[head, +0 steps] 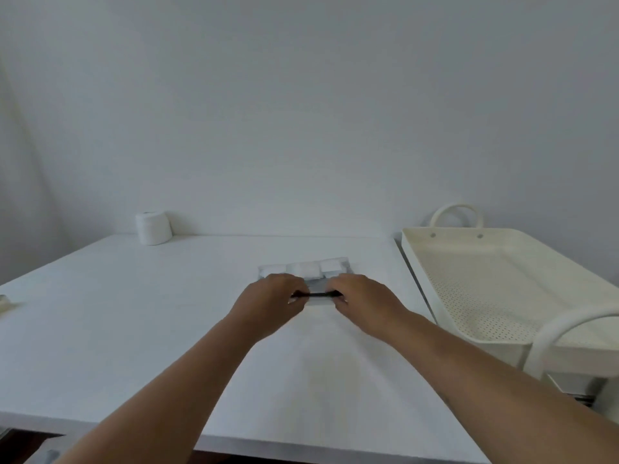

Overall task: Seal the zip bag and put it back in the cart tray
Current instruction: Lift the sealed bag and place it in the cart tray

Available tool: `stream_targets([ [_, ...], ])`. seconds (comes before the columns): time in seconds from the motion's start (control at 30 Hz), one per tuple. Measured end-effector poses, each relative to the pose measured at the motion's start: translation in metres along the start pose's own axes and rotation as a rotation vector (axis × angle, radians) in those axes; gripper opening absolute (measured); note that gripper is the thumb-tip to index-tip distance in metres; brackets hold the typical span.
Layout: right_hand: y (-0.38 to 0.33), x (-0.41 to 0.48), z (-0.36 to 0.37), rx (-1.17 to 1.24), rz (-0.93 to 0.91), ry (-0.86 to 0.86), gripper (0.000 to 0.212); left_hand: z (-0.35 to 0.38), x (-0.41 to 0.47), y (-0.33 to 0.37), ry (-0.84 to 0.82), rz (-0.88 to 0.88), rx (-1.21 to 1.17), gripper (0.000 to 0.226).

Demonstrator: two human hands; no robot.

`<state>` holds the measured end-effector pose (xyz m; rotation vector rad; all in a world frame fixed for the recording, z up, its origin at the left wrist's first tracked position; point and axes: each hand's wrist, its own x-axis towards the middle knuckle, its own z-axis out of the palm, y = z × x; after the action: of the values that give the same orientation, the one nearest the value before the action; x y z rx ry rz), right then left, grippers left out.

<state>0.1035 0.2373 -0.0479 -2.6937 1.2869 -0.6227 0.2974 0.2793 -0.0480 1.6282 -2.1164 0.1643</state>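
Note:
A clear zip bag (306,270) holding three white blocks lies flat on the white table (134,313), a little right of centre. Its dark zip strip runs along the near edge. My left hand (271,301) pinches the left end of that strip and my right hand (363,301) pinches the right end, both resting on the bag. The cream perforated cart tray (485,286) stands to the right of the table, with nothing visible in it.
A white roll (153,227) stands at the table's far left edge by the wall. A small pale object (5,303) sits at the left border. White cart handles (457,214) rise at the tray's far and near ends.

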Motion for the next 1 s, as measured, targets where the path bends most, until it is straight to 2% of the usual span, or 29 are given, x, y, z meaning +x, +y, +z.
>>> stream_targets([
  [0.13,0.004,0.026,-0.03,0.019,0.026,0.103,0.01,-0.038,0.039,0.002,-0.048,-0.032,-0.027,0.011],
  [0.3,-0.004,0.065,-0.086,0.029,0.075,0.125,0.011,-0.098,0.092,0.009,-0.149,0.007,-0.085,0.006],
  [0.53,-0.026,0.097,-0.183,0.032,0.098,-0.038,0.008,-0.171,0.139,0.022,-0.231,-0.004,-0.222,0.007],
  [0.67,-0.029,0.09,-0.209,0.012,0.12,-0.084,0.008,-0.188,0.151,0.037,-0.227,0.005,-0.233,0.005],
  [0.8,-0.022,0.078,-0.225,0.031,0.156,-0.147,0.01,-0.193,0.157,0.053,-0.338,-0.014,-0.251,0.006],
  [1.0,-0.001,0.055,-0.261,0.003,0.21,-0.109,0.006,-0.192,0.18,0.095,-0.333,0.056,-0.261,0.006],
])
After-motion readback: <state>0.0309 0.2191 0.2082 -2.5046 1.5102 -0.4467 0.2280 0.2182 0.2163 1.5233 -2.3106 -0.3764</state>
